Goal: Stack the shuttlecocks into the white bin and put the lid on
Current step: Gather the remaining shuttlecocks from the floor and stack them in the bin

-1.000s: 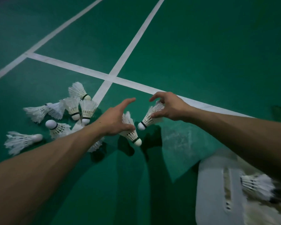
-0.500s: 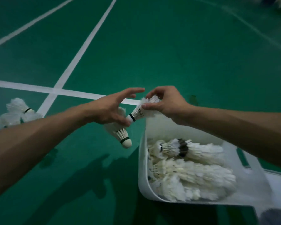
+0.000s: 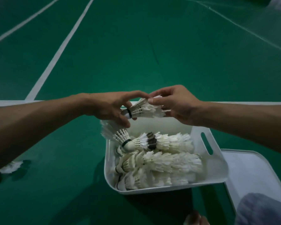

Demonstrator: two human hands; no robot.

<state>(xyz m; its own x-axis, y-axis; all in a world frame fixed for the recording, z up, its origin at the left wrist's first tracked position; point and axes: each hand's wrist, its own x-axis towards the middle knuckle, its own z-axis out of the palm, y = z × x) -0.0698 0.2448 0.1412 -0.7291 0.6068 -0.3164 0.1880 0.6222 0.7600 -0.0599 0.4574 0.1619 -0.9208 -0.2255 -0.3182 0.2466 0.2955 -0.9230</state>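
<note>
Your left hand (image 3: 110, 109) grips the lower shuttlecock (image 3: 118, 137) by its skirt, cork down over the white bin (image 3: 217, 161); your right hand (image 3: 173, 104) pinches the upper shuttlecock (image 3: 144, 109) by its feathers. Both look featherlight and crushable, so favour the cork, lightly.

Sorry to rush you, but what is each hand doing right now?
Left hand: holding the lower shuttlecock by its feathers, also touching the cork of the upper shuttlecock.
Right hand: pinching the upper shuttlecock by its feathers.

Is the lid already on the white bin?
No, the lid lies beside the white bin, whose open top shows stacked shuttlecocks.
</note>
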